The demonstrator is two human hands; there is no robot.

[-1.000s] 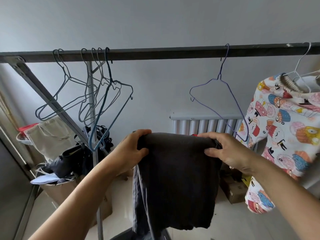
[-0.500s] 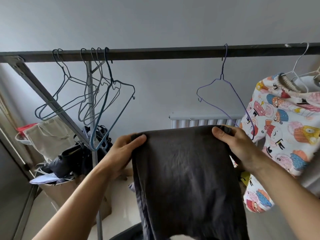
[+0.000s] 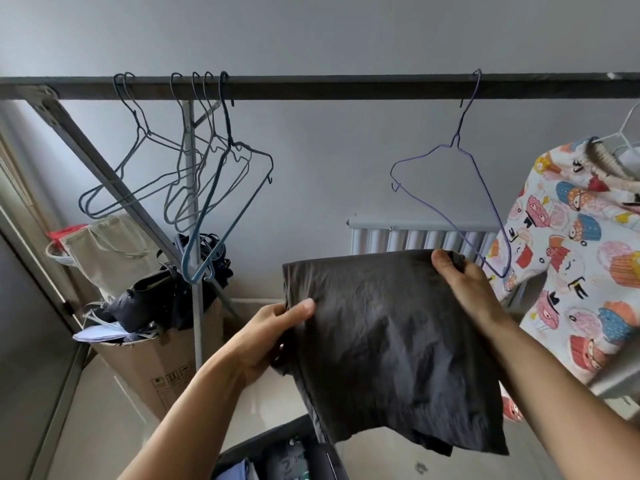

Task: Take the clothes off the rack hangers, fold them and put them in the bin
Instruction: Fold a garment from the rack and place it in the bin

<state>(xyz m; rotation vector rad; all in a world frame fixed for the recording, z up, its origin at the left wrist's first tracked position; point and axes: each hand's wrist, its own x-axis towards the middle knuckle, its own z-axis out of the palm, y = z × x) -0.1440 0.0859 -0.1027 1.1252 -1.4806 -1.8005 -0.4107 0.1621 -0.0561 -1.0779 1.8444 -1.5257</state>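
A single view from the person's head faces forward at the grey wall [image 3: 329, 36]. The rail [image 3: 329, 86] runs level across the upper frame, edge to edge. The wide lens takes in a lot: the wall above the rail, the radiator [image 3: 415, 237] far behind, the floor [image 3: 104, 420] below, and the rim of the bin [image 3: 256, 441], which the bottom edge cuts off. Both forearms enter from the bottom corners. The left hand [image 3: 266, 341] and right hand [image 3: 464, 289], gripping the cloth [image 3: 391, 341], sit nearest the lens and fill the lower middle. The rack leg [image 3: 104, 174] and box [image 3: 149, 368] lie farther back on the left — the printed top [image 3: 571, 254] runs out past the right edge.
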